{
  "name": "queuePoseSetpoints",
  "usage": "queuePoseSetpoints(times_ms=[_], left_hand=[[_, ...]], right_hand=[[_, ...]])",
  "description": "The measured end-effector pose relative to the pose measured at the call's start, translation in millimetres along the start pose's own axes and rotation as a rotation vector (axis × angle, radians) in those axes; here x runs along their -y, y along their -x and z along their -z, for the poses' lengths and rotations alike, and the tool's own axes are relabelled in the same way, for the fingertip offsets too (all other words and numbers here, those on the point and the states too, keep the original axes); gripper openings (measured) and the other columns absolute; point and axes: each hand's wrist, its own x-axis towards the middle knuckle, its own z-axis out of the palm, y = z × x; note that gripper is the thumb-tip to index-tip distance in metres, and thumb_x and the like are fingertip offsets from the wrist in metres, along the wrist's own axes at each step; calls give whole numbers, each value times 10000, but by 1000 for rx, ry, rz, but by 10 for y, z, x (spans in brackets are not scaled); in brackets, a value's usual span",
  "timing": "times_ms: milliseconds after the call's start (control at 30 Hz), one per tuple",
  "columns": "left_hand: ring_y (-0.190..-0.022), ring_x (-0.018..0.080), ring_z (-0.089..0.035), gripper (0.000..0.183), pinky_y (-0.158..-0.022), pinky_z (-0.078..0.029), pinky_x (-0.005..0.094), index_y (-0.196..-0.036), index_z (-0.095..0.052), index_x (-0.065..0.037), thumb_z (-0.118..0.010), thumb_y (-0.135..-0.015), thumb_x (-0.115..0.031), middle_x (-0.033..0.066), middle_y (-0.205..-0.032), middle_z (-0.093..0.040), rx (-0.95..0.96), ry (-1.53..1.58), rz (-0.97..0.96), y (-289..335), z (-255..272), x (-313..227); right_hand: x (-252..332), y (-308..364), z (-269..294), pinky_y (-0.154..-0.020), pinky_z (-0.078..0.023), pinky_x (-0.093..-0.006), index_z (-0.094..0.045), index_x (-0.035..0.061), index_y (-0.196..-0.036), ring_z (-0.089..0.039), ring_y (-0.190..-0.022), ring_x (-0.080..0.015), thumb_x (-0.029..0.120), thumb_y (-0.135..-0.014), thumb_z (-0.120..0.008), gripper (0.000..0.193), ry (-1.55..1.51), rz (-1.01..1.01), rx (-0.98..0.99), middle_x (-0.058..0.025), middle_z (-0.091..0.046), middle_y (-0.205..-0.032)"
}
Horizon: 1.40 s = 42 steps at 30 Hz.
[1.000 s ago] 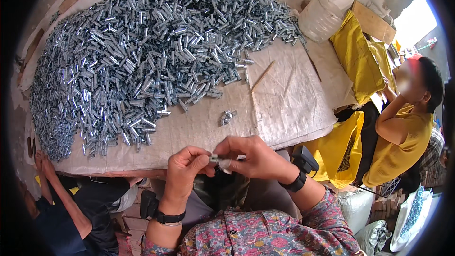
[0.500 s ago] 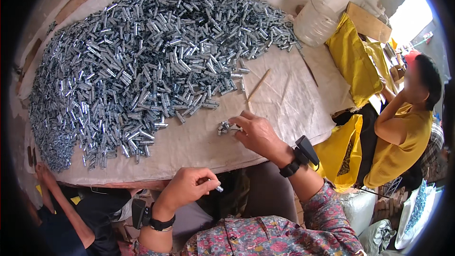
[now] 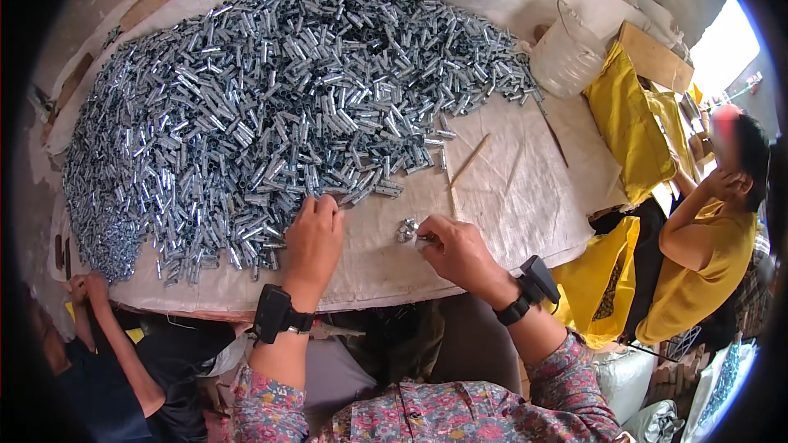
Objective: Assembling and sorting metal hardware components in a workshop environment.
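A large heap of shiny metal sleeves [image 3: 271,107] covers much of the cloth-covered table. At its near edge, my left hand [image 3: 316,238] reaches in with bent fingers drawn together. Its fingertips touch the sleeves there, and whatever they grip is hidden. My right hand [image 3: 458,253] hovers low over the cloth with thumb and fingers pinched on a small metal piece, only partly visible. Just left of those fingertips lies a little cluster of small metal pieces [image 3: 406,230].
A thin wooden stick [image 3: 470,162] lies beyond my right hand. A translucent bucket [image 3: 566,57] stands at the far right, beside yellow sacks [image 3: 628,127]. One person in yellow [image 3: 706,271] sits at right; another person's hands [image 3: 86,287] are at the left table edge. Finer pieces [image 3: 111,246] lie near them.
My left hand has moved from the table's front edge forward to the heap, and the metal piece it held is out of sight. My right hand has drawn slightly nearer, its fingers pinched.
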Motion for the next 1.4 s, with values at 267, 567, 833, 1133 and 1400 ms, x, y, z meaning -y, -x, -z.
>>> queuePoseSetpoints(times_ms=[267, 567, 833, 1133, 1400], left_hand=[[-685, 99, -588, 175, -641, -478, 234, -1044, -620, -12, -545, -887, -34, 51, -837, -631, 111, 887, 423, 447, 271, -198], [-697, 97, -594, 197, -681, -524, 247, -1056, -638, 34, -554, -960, -116, 51, -833, -628, 232, 1394, 509, 857, 426, -569], [-670, 104, -610, 231, -648, -544, 254, -1056, -633, 32, -591, -957, -172, 60, -820, -634, 244, 1300, 482, 902, 458, -565], [-652, 95, -604, 241, -624, -516, 224, -1032, -654, 34, -590, -961, -187, 50, -766, -635, 296, 1316, 504, 913, 458, -566], [-625, 91, -580, 195, -587, -509, 233, -982, -666, 38, -591, -953, -140, 46, -736, -626, 631, 1496, 533, 883, 504, -481]], right_hand=[[180, 183, -65, -719, -536, -284, -619, -17, -1081, -692, -835, -168, -49, -839, -594, 245, -370, -136, 102, -98, -686, -924], [386, 320, -133, -745, -542, -240, -605, -50, -1087, -675, -869, -118, -28, -898, -591, 191, -602, -181, 179, -61, -668, -957], [470, 352, -65, -738, -544, -248, -638, -41, -1058, -674, -868, -123, -71, -846, -597, 218, -596, -135, 166, -70, -684, -939], [462, 332, 19, -682, -531, -271, -659, -26, -1037, -665, -788, -123, -17, -830, -666, 207, -371, 79, 203, -79, -682, -884], [227, 414, -82, -660, -553, -241, -574, -20, -1038, -657, -738, -122, 53, -897, -649, 176, -1265, -255, 579, -37, -636, -806]])
